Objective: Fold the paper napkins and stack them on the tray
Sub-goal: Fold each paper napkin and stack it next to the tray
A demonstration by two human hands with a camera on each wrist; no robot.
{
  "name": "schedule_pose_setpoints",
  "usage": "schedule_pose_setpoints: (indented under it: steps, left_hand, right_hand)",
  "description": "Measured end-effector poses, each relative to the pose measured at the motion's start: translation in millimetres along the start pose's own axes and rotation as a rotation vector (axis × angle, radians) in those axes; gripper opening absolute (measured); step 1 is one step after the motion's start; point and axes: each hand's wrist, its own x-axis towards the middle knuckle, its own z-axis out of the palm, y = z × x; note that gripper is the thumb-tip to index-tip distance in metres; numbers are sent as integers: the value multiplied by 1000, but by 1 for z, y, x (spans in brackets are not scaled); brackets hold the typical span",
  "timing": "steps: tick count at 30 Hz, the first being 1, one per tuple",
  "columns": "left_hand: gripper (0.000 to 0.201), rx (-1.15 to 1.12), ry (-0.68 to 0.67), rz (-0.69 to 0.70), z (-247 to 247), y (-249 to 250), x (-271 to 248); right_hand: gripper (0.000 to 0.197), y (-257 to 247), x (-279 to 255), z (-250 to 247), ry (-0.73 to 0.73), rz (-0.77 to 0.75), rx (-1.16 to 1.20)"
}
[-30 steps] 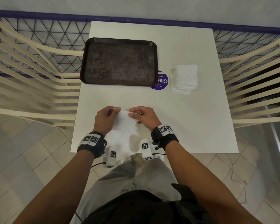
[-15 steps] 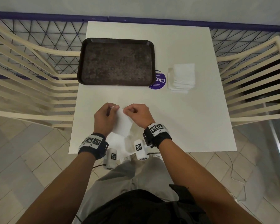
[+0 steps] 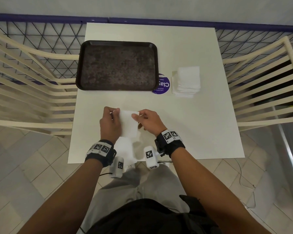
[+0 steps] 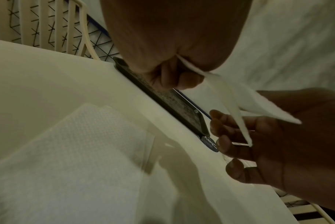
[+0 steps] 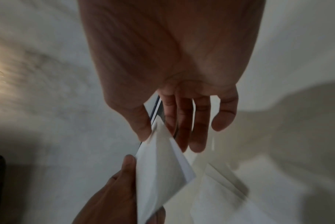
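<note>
A white paper napkin [image 3: 128, 123] hangs folded above the near part of the white table [image 3: 193, 124], held up between both hands. My left hand [image 3: 111, 119] pinches its top left corner; in the left wrist view the napkin [image 4: 237, 97] runs from that pinch toward my right hand [image 4: 277, 144]. My right hand [image 3: 146, 119] pinches the top right corner with thumb and forefinger, the other fingers [image 5: 201, 121] loose. Another napkin [image 3: 125, 149] lies flat on the table below, near the front edge. The dark tray [image 3: 117, 65] sits far left with nothing on it.
A stack of white napkins [image 3: 186, 81] lies right of the tray, beside a round purple sticker [image 3: 162, 85]. Cream slatted chairs [image 3: 24, 90] flank the table on both sides. A cable [image 3: 243, 179] trails on the tiled floor at right.
The hanging napkin has been brought together into a smaller folded shape, and both hands have lifted its top edge slightly farther from me.
</note>
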Motion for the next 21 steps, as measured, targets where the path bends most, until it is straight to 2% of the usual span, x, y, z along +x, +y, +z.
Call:
schedule_pose_setpoints:
  steps: [3, 6, 9, 14, 18, 21]
  left_hand:
    - [22, 7, 5, -19, 4, 5, 2]
    - [24, -41, -29, -67, 10, 13, 0]
    - [27, -85, -117, -126, 15, 15, 1]
    - [26, -37, -223, -126, 26, 5, 5]
    - [16, 30, -299, -165, 40, 0, 3]
    - [15, 57, -301, -196, 49, -3, 0]
  right_hand:
    - [16, 1, -4, -2, -51, -13, -57]
    - [15, 2, -2, -20, -1, -64, -78]
    - [15, -1, 13, -59, 116, -100, -89]
    - [8, -4, 53, -151, 356, -82, -111]
    - [11, -1, 91, -220, 521, -58, -144]
    - [21, -2, 112, -255, 568, -29, -231]
